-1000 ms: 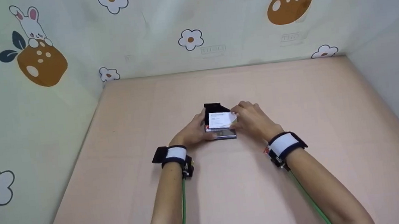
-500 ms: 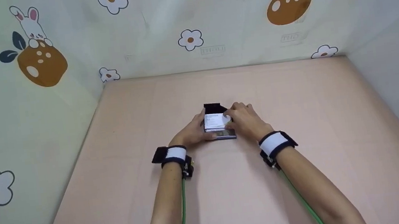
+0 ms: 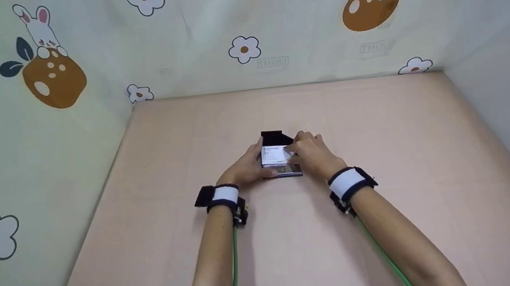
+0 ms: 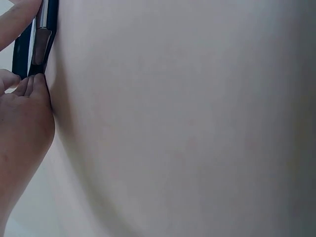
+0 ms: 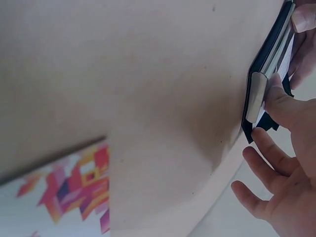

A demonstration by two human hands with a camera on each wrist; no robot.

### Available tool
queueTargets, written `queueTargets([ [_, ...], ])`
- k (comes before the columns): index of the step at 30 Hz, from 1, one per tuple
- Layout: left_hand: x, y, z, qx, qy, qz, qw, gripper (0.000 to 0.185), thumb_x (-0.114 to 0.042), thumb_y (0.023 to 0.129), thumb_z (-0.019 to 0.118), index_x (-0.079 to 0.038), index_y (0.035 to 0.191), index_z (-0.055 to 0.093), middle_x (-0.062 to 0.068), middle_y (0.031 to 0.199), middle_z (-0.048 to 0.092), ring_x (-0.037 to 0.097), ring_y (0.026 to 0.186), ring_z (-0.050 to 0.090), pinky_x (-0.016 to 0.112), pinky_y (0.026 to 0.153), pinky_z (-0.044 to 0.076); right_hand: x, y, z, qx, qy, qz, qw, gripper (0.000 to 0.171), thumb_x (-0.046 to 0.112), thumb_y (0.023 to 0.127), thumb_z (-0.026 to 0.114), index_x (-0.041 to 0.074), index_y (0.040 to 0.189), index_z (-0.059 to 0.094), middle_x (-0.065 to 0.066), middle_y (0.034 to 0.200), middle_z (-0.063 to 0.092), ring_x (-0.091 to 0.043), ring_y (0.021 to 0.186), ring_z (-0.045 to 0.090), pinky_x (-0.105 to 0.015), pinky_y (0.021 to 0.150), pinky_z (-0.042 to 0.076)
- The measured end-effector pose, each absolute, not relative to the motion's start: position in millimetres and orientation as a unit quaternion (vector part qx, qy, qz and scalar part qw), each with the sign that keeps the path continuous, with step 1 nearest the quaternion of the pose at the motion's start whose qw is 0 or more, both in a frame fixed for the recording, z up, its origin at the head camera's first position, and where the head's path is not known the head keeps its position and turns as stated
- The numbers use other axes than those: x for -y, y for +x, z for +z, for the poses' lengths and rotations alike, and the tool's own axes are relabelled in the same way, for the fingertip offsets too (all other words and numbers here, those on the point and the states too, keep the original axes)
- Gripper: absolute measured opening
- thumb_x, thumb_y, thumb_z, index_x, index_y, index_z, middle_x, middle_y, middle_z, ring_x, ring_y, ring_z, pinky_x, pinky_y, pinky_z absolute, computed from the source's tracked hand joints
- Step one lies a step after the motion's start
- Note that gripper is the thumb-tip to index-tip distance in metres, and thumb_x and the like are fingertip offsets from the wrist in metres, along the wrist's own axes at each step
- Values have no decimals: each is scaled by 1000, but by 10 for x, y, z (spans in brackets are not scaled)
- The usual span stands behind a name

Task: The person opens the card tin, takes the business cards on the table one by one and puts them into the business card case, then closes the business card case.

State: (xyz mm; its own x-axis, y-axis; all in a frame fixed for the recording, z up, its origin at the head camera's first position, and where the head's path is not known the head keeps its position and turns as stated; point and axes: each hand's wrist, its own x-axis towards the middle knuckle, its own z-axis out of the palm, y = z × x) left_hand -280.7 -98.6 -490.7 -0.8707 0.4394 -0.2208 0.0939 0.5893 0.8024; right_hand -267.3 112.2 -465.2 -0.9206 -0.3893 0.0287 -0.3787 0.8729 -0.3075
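A card case (image 3: 273, 138) with a black flap lies open in the middle of the table in the head view. Its metal edge (image 5: 256, 98) shows in the right wrist view. My left hand (image 3: 244, 167) grips the case from the left, thumb along its near edge. A white business card (image 3: 274, 154) with small print sits over the case's inside. At the card's right edge, my right hand (image 3: 317, 154) pinches it with thumb and index finger. The right hand's other fingers (image 5: 266, 168) reach out loosely beside the case. In the left wrist view, the case (image 4: 42, 44) is partly cut off.
A white card with a pink and orange pattern (image 5: 74, 187) lies at the lower left of the right wrist view. The pinkish table cover (image 3: 177, 132) reaches to a patterned wall sheet (image 3: 194, 34) behind. Green cables (image 3: 385, 257) run along both forearms.
My right hand has moved left and slid the business card left, down into line with the case. The left hand holds the case in the same place.
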Motion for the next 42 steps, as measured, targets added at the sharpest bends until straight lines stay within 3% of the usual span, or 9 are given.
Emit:
queueTargets([
  [21, 976, -2809, -4915, -867, 159, 427, 202, 112, -23, 84, 81, -19, 163, 1, 14, 169, 12, 30, 158, 10, 43, 129, 9, -1147, -2628, -4693, -970, -193, -151, 15, 38, 19, 92, 71, 11, 129, 69, -19, 121, 61, -36, 116, 56, -58, 98, 43],
  [28, 982, -2804, -4905, -867, 162, 429, 194, 110, -21, 84, 80, -20, 163, 3, 15, 169, 14, 31, 157, 11, 43, 129, 10, -1137, -2576, -4703, -972, -203, -118, 0, 39, 19, 94, 68, 12, 133, 66, -18, 121, 60, -36, 113, 56, -54, 94, 44],
  [32, 975, -2807, -4891, -869, 157, 426, 197, 110, -21, 85, 80, -19, 163, 2, 14, 169, 14, 31, 157, 12, 43, 129, 10, -1146, -2518, -4704, -973, -217, -84, -4, 40, 8, 96, 61, 14, 136, 64, -20, 126, 57, -38, 115, 56, -55, 93, 45],
  [36, 973, -2808, -4874, -871, 156, 422, 198, 111, -22, 84, 80, -18, 163, 2, 15, 169, 14, 32, 157, 13, 44, 129, 11, -1150, -2468, -4720, -972, -222, -72, 7, 52, -3, 93, 56, 15, 142, 58, -24, 135, 52, -40, 121, 54, -55, 94, 46],
  [42, 981, -2795, -4875, -871, 160, 422, 194, 110, -20, 85, 80, -18, 163, 2, 16, 168, 16, 32, 156, 14, 44, 129, 11, -1150, -2394, -4746, -970, -232, -76, 11, 56, -4, 92, 58, 14, 145, 55, -26, 136, 50, -43, 123, 52, -56, 93, 47],
])
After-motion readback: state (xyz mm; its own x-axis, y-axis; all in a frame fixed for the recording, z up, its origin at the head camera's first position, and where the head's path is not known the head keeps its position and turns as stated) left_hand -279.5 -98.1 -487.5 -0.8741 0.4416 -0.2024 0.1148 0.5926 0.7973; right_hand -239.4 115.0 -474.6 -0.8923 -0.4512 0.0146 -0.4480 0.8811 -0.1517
